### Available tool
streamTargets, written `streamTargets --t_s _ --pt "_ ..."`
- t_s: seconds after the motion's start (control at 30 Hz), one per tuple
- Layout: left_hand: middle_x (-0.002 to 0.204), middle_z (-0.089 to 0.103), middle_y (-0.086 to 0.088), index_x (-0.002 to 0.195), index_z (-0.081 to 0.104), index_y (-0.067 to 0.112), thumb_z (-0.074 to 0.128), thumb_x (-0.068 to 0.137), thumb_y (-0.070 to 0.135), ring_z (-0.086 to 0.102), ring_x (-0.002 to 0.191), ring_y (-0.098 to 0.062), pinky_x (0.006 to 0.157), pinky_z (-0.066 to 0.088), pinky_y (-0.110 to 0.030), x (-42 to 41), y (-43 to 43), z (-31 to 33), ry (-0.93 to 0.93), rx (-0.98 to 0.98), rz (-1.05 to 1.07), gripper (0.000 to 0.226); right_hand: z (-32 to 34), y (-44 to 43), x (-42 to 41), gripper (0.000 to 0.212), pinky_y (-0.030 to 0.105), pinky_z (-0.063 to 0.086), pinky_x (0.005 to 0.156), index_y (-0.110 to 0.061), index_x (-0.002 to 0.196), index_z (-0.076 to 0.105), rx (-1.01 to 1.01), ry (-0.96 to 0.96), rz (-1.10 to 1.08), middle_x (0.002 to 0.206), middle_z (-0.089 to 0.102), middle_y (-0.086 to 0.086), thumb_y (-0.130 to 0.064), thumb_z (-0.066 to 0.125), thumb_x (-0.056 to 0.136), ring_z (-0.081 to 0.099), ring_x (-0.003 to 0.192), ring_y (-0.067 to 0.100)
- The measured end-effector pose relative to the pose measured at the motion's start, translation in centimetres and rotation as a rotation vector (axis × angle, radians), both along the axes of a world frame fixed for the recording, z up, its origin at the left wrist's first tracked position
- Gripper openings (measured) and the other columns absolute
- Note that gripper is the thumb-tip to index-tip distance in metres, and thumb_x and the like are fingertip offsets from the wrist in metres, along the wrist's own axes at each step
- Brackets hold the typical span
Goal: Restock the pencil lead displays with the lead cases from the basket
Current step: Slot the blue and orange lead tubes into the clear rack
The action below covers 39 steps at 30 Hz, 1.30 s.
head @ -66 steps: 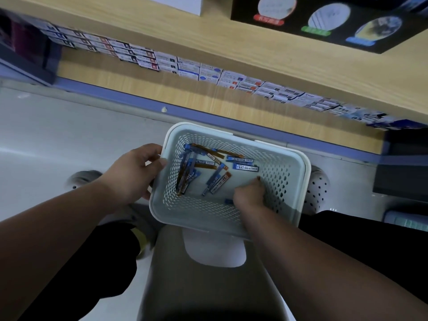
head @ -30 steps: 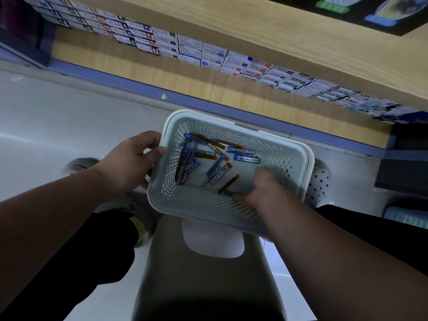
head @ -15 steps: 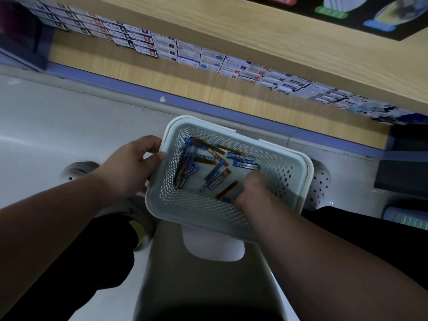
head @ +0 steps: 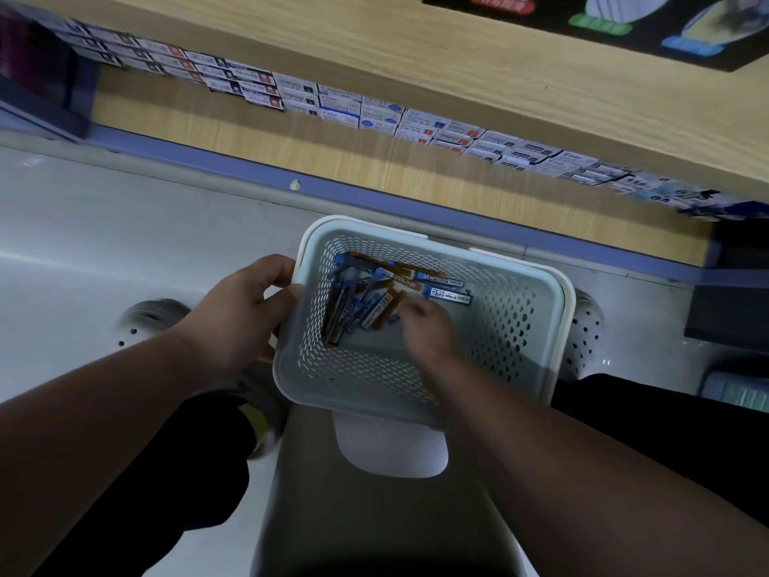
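A pale perforated plastic basket [head: 509,326] sits tilted in front of me, and my left hand [head: 237,318] grips its left rim with the thumb over the edge. Several blue and orange lead cases [head: 358,299] lie heaped in its far left corner, with one blue case [head: 451,295] apart to the right. My right hand [head: 428,331] is inside the basket with its fingers curled at the edge of the heap. The end of a small blue case [head: 393,320] shows under those fingers. The lead displays [head: 416,122] form a long row of small boxes under the wooden shelf above.
A grey stool [head: 374,514] with a handle cutout stands under the basket. White perforated shoes [head: 586,331] show on the pale floor on both sides. A blue strip edges the wooden shelf base [head: 374,168]. A dark poster [head: 603,18] hangs at the top right.
My right hand has slid left across the basket floor to the heap of cases, the small blue case staying under its fingers. My left hand has kept hold of the rim.
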<state>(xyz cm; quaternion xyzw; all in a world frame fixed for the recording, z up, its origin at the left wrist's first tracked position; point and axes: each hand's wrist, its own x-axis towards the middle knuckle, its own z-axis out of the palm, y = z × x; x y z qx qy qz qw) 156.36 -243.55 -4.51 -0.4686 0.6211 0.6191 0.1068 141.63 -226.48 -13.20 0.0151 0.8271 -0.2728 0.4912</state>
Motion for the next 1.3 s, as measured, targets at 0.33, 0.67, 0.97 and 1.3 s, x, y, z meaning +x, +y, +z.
streamTargets --t_s 0.33,0.67,0.97,1.3 --pt "0.068 0.060 0.013 0.096 0.060 0.013 0.051 0.103 0.016 0.061 0.059 -0.010 0.057 0.061 -0.047 -0.3 0.7 0.4 0.015 0.060 0.053 0.011 -2.2 3.4 -4.6 0.079 0.020 0.015 0.113 -0.017 0.162 0.016 0.155 0.369 0.507 0.169 0.007 -0.003 -0.001 0.054 0.095 0.016 0.153 0.022" --pt "0.073 0.062 0.009 0.095 0.062 0.018 0.052 0.103 0.019 0.063 0.065 -0.014 0.060 0.060 -0.048 -0.2 0.6 0.3 0.017 0.098 0.065 0.012 -3.5 0.2 -3.4 0.038 0.030 0.045 0.082 -0.008 0.127 0.056 0.145 0.238 0.289 0.132 0.052 0.015 -0.023 0.069 0.094 0.056 0.101 0.025" --pt "0.083 0.063 0.009 0.097 0.062 0.021 0.053 0.103 0.020 0.065 0.070 -0.020 0.066 0.058 -0.062 0.2 0.3 0.1 0.018 0.068 0.006 0.011 -3.8 -0.2 -2.6 0.026 0.034 0.053 0.084 -0.009 0.105 0.072 0.107 0.152 0.207 0.099 0.069 0.005 -0.033 0.068 0.094 0.065 0.092 0.024" --pt "0.081 0.065 0.007 0.096 0.061 0.024 0.052 0.103 0.022 0.066 0.070 -0.021 0.064 0.059 -0.058 0.3 0.3 -0.2 0.030 0.069 0.008 0.012 -4.9 -3.4 -0.2 0.091 0.027 0.046 0.058 -0.001 0.126 0.053 0.205 0.115 -0.013 0.117 0.066 0.015 -0.073 0.072 0.074 0.067 0.098 0.031"
